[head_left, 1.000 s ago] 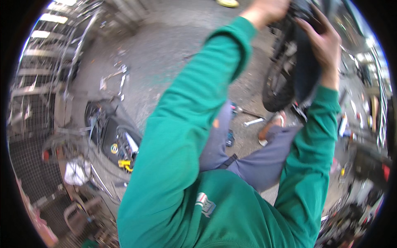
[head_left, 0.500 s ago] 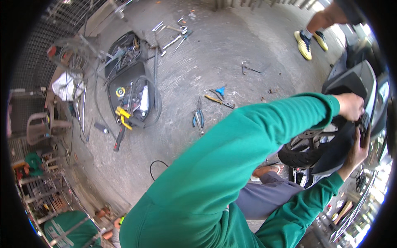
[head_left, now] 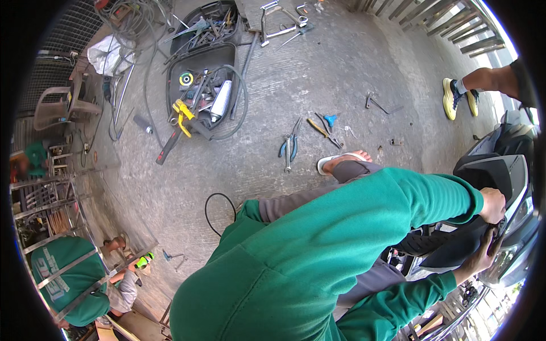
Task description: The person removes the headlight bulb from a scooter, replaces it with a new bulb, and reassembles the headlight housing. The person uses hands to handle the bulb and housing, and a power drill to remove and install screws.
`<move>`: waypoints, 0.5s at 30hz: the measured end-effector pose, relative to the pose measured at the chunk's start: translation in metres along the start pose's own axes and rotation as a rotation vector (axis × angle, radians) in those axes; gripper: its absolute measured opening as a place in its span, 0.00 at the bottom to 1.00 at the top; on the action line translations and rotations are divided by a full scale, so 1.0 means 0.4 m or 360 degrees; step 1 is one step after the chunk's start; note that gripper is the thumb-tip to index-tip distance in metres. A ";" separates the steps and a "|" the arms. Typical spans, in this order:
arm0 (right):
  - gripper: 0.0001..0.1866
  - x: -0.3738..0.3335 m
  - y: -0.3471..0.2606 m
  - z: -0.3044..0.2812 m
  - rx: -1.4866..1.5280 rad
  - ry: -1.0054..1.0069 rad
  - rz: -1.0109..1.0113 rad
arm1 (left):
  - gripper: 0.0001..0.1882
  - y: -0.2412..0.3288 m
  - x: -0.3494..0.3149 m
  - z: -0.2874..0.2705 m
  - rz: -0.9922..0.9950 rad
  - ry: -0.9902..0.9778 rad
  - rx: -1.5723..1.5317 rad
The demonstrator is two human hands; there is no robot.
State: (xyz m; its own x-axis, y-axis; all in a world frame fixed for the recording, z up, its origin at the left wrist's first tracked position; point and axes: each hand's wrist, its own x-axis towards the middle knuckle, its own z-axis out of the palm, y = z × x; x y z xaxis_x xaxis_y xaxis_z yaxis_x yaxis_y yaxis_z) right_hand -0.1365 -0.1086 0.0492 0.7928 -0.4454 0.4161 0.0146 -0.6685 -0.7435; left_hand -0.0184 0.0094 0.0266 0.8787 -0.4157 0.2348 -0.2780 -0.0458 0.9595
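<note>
I'm working both hands on the scooter's front panel [head_left: 500, 176], out at three o'clock in my view. My left hand [head_left: 493, 204] is clamping down over its dark lower edge from above, fingers curled around it; my right hand [head_left: 480, 256] is coming up from beneath, cupping the same edge, though its fingertips are hidden. I'm judging this plastic bodywork as light but stiff, glossy and likely slippery, prone to cracking at the clips, so gripping along the rim feels safest. Blue-handled pliers [head_left: 288, 146] are lying on the concrete floor [head_left: 273, 102], well apart at eleven o'clock.
</note>
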 end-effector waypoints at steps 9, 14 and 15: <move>0.32 0.001 0.000 0.000 0.0073 -0.0068 -0.0039 | 0.21 0.007 0.014 -0.020 -0.0045 -0.0115 0.0034; 0.35 0.008 0.004 -0.005 0.0046 -0.0097 -0.0081 | 0.21 0.020 -0.002 -0.023 -0.0164 -0.0036 0.0028; 0.35 0.009 0.005 -0.006 0.0036 -0.0092 -0.0079 | 0.20 0.020 -0.005 -0.024 -0.0129 -0.0015 0.0042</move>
State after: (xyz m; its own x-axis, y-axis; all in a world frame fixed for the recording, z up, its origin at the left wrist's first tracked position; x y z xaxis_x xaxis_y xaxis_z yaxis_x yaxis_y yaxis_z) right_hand -0.1353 -0.1129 0.0504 0.8246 -0.3766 0.4222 0.0680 -0.6749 -0.7348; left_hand -0.0185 0.0185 0.0355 0.8950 -0.4182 0.1549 -0.2164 -0.1035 0.9708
